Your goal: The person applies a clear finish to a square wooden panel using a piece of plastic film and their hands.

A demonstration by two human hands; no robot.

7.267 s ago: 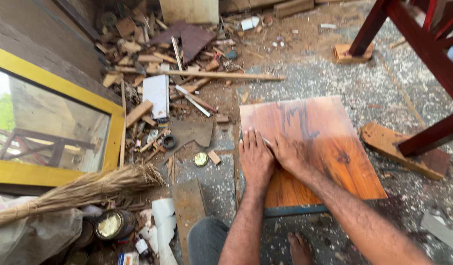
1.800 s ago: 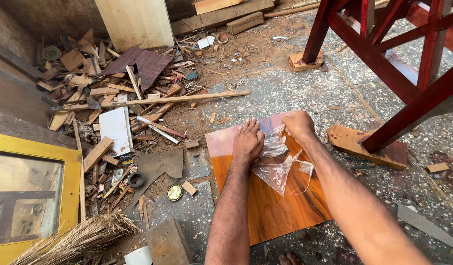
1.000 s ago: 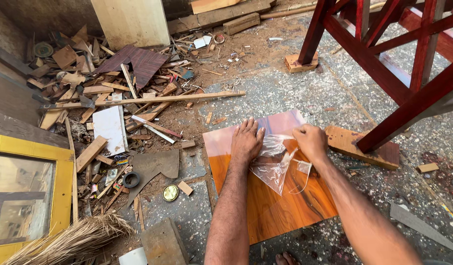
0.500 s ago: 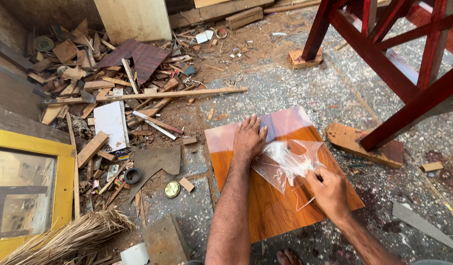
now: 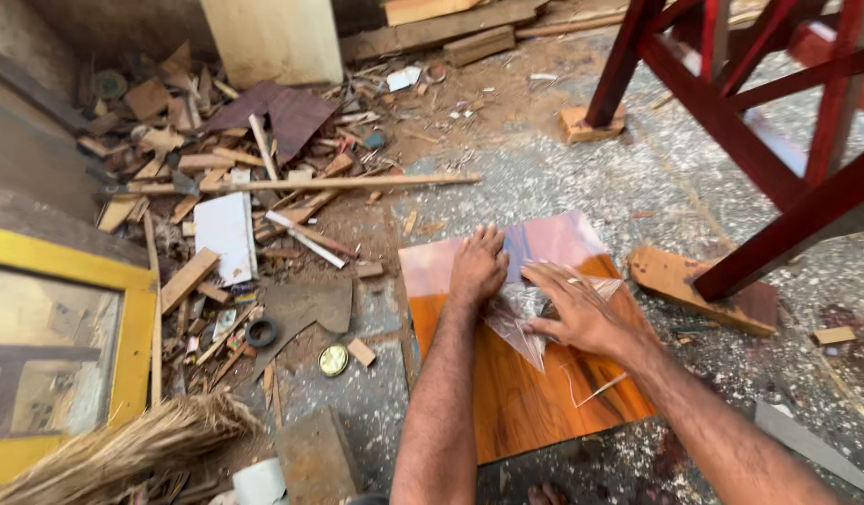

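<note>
Down on the gritty concrete floor [image 5: 544,178], we had both hands on an orange wood-grain laminate board [image 5: 525,402] that lay flat in front of us. Our left hand [image 5: 477,269] was spread and pressed palm-down near the board's far left corner, fingers pointing away from us, holding nothing. Our right hand [image 5: 574,309] lay just beside it, toward the middle of the board, fingers splayed wide and flat over a crumpled sheet of clear protective film [image 5: 518,318]. That film was partly peeled: it bunched up between the two hands and under the right palm, while the far edge of the board was still covered by a pale, glossy strip. A thin loose strand of the film curled on the board near its right edge. Whether the right fingers pinched the film or only pressed it, we could not tell.

Left of the board a small round brass-coloured lid [image 5: 333,359] sat on the floor, with a black rubber ring [image 5: 261,331] near it. Beyond them spread a heap of wood offcuts [image 5: 198,168], crossed by a long thin wooden batten [image 5: 301,184], and a white panel scrap [image 5: 224,234] lay among the pieces. A yellow-framed panel [image 5: 62,365] leaned at the left edge of the view, with a straw broom [image 5: 123,454] below it. To the right stood a red wooden frame [image 5: 769,140], one leg resting on a wooden block [image 5: 698,285] near the board's right edge.
</note>
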